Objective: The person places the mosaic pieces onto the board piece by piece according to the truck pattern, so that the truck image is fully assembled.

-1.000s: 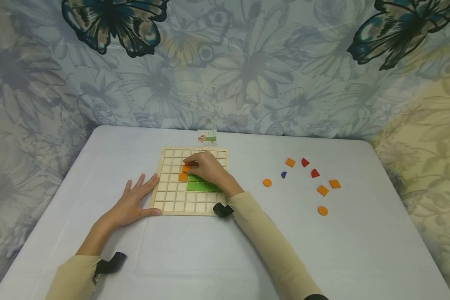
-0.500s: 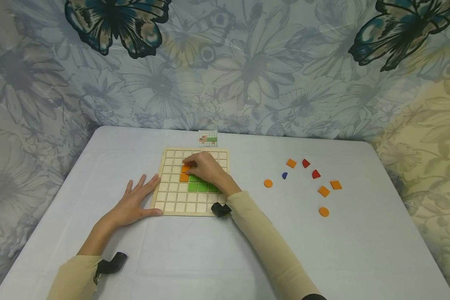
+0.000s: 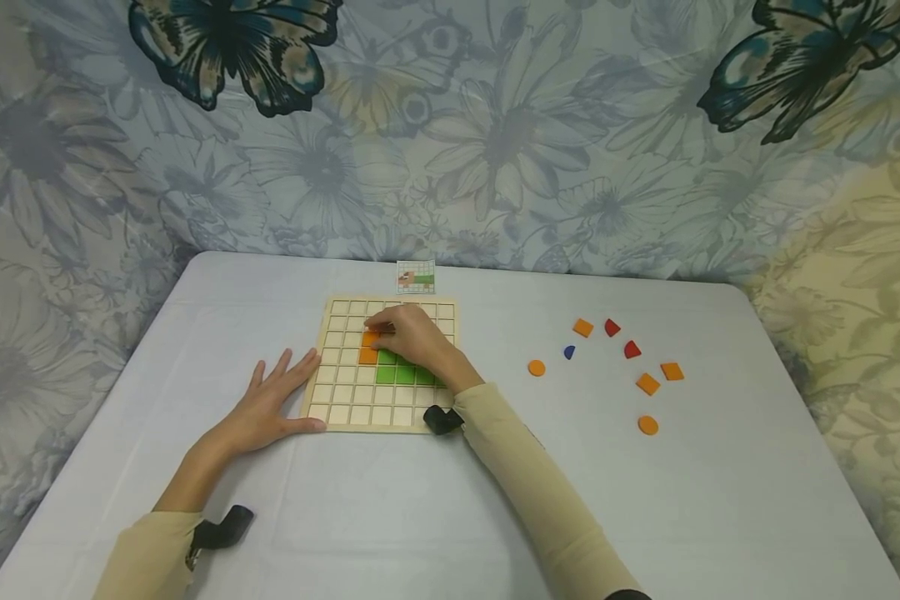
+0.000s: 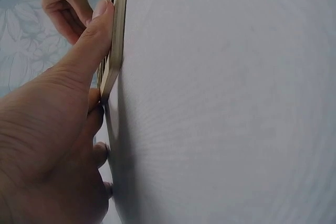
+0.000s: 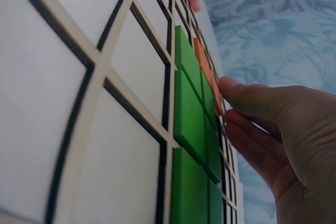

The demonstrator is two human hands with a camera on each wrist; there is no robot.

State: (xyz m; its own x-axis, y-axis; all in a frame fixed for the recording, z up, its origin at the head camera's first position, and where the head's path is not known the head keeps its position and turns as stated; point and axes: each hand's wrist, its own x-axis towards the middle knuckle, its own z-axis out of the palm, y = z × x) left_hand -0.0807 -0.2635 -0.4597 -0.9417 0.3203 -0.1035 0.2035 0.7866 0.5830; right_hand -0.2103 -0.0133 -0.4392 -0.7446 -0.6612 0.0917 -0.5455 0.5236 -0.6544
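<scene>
A wooden grid board (image 3: 341, 392) lies on the white table. My left hand (image 3: 266, 408) is spread at its left edge, fingers straight; in the left wrist view the thumb (image 4: 86, 45) lies along the board's side (image 4: 118, 35). Over the board, my right hand (image 3: 414, 335) pinches the upper orange square tile (image 3: 370, 338) between thumb and fingers. Directly below that sits another orange square tile (image 3: 367, 357). Green square tiles (image 3: 405, 375) fill two rows of cells to the right, partly hidden under the right hand. The right wrist view shows thumb and fingertips right at the orange tiles (image 5: 203, 56).
Behind the board lies a small pattern card (image 3: 416, 277). On the right of the table are loose orange squares (image 3: 648, 383), orange circles (image 3: 536, 367), red wedge pieces (image 3: 632, 349) and a blue half-circle (image 3: 569, 352). A flower-patterned cloth (image 3: 495, 150) hangs behind the table.
Across the last second the upper orange tile shifts slightly and comes to line up with the lower one. Both hands keep nearly the same place.
</scene>
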